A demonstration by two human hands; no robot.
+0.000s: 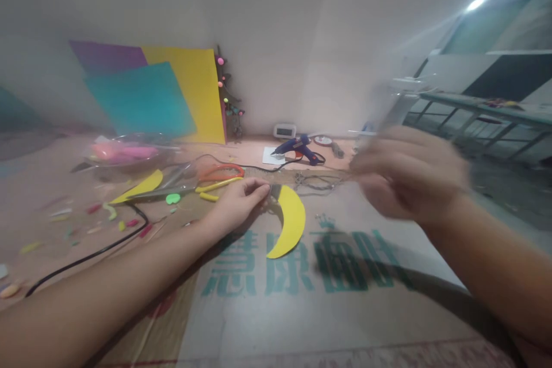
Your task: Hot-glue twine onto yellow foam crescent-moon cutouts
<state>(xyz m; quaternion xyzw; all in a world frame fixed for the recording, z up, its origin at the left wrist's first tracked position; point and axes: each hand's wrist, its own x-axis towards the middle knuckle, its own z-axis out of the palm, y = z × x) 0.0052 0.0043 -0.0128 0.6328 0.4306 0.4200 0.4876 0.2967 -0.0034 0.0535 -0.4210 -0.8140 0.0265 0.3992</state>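
Note:
My left hand (pixel 242 202) pinches the upper end of a yellow crescent-moon cutout (pixel 294 223), beside a small dark patch at its tip. The cutout lies on a white printed sheet (pixel 259 322) with green characters. My right hand (pixel 409 175) is raised to the right, blurred by motion, with its fingers curled. What it grips cannot be made out. A loop of thin dark wire or cord (pixel 317 183) lies between the hands and runs toward my right fingertips; whether it is held there is unclear. Orange-handled scissors (pixel 222 171) and yellow-handled pliers (pixel 215 185) lie by my left hand.
Behind the hands are a blue glue gun (pixel 297 146) on a white card and a small digital clock (pixel 285 130). Coloured sheets (pixel 138 98) lean on the wall. Scraps, a black cable (pixel 99 253) and a bag of pink material (pixel 125 150) lie left.

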